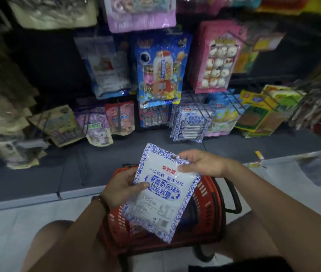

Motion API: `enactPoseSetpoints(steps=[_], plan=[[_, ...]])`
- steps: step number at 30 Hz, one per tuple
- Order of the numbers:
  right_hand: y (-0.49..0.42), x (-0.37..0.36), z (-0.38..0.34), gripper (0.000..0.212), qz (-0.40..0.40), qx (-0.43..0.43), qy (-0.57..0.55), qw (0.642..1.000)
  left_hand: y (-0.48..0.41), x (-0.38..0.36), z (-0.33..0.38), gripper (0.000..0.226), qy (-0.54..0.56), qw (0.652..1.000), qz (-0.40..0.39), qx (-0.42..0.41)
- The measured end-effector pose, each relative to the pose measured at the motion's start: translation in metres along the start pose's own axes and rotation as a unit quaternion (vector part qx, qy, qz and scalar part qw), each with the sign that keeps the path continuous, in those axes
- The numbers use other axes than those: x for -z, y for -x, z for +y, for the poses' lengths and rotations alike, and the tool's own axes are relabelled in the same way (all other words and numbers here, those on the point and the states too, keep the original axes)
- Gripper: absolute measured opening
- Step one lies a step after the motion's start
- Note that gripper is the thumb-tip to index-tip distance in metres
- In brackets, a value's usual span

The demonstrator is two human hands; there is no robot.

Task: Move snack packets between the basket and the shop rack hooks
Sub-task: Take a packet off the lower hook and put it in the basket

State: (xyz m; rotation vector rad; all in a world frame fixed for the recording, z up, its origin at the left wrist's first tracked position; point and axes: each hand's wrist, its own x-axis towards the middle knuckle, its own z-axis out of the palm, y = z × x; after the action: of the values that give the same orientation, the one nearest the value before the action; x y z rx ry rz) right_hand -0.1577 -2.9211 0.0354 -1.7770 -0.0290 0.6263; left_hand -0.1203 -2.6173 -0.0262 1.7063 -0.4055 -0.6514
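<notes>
Your left hand and right hand both grip the blue-white packet, above the red basket on pale floor tiles. Beyond: grey base shelf, matching packets hanging on the dim rack.

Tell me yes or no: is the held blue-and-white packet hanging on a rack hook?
No, the left hand and right hand hold the packet in the air above the red basket.
</notes>
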Motion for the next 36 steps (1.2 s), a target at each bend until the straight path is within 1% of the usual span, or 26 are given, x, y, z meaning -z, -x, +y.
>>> enactPoseSetpoints(steps=[2,4,5,6,8,11,15,18,19,21,22,23,24,25,26,28,29,30,32,34,35,36], plan=[[0.006,-0.002,-0.010,0.030,0.075,0.029,-0.014,0.997,0.013,-0.006,0.013,0.030,0.037,0.998,0.053,0.008],[0.012,-0.007,-0.018,0.047,0.177,0.038,-0.070,0.981,0.023,-0.014,0.026,0.028,0.068,0.992,0.111,0.007],[0.014,-0.010,-0.018,0.055,0.213,0.035,-0.114,0.970,0.026,-0.018,0.032,0.028,0.080,0.987,0.136,0.004],[0.016,-0.015,-0.017,0.056,0.227,0.039,-0.152,0.961,0.029,-0.021,0.037,0.027,0.094,0.983,0.157,0.002],[0.023,-0.031,-0.013,0.046,0.220,0.049,-0.187,0.956,0.033,-0.026,0.046,0.026,0.125,0.973,0.193,0.002],[0.032,-0.054,-0.003,0.040,0.207,0.080,-0.195,0.955,0.039,-0.030,0.058,0.024,0.148,0.965,0.215,0.008],[0.035,-0.063,-0.005,0.031,0.234,0.106,-0.185,0.948,0.041,-0.032,0.070,0.019,0.138,0.964,0.227,0.012],[0.033,-0.064,-0.006,0.030,0.257,0.115,-0.194,0.940,0.039,-0.034,0.076,0.020,0.119,0.960,0.252,0.004],[0.033,-0.064,-0.007,0.031,0.267,0.118,-0.197,0.936,0.039,-0.037,0.078,0.026,0.097,0.956,0.276,0.007],[0.031,-0.067,-0.011,0.032,0.301,0.123,-0.189,0.927,0.038,-0.044,0.075,0.051,0.020,0.938,0.345,0.015],[0.030,-0.069,-0.012,0.031,0.318,0.126,-0.176,0.923,0.038,-0.049,0.075,0.057,-0.013,0.932,0.363,0.009],[0.028,-0.072,-0.014,0.028,0.334,0.130,-0.158,0.920,0.038,-0.055,0.076,0.057,-0.029,0.935,0.355,-0.006],[0.025,-0.075,-0.016,0.023,0.351,0.132,-0.127,0.918,0.038,-0.062,0.080,0.058,-0.025,0.947,0.320,-0.022],[0.022,-0.079,-0.019,0.018,0.364,0.134,-0.097,0.917,0.037,-0.069,0.085,0.062,0.002,0.959,0.281,-0.032],[0.020,-0.082,-0.021,0.018,0.375,0.140,-0.070,0.914,0.036,-0.075,0.093,0.068,0.043,0.967,0.250,-0.023],[0.018,-0.090,-0.026,0.017,0.385,0.164,-0.039,0.908,0.030,-0.085,0.103,0.073,0.120,0.967,0.223,-0.018],[0.019,-0.093,-0.028,0.013,0.379,0.177,-0.027,0.908,0.028,-0.087,0.108,0.069,0.139,0.963,0.229,-0.022],[0.022,-0.096,-0.030,0.012,0.366,0.186,-0.015,0.912,0.026,-0.088,0.113,0.058,0.147,0.959,0.242,-0.026],[0.026,-0.097,-0.029,0.021,0.330,0.207,0.014,0.921,0.021,-0.086,0.118,0.034,0.155,0.951,0.265,-0.033],[0.028,-0.092,-0.028,0.032,0.301,0.219,0.036,0.928,0.019,-0.081,0.121,0.015,0.158,0.948,0.273,-0.050],[0.030,-0.087,-0.028,0.034,0.293,0.216,0.035,0.931,0.018,-0.077,0.123,0.007,0.141,0.948,0.281,-0.053],[0.030,-0.081,-0.028,0.033,0.296,0.210,0.029,0.931,0.017,-0.073,0.123,0.009,0.118,0.948,0.290,-0.055]])
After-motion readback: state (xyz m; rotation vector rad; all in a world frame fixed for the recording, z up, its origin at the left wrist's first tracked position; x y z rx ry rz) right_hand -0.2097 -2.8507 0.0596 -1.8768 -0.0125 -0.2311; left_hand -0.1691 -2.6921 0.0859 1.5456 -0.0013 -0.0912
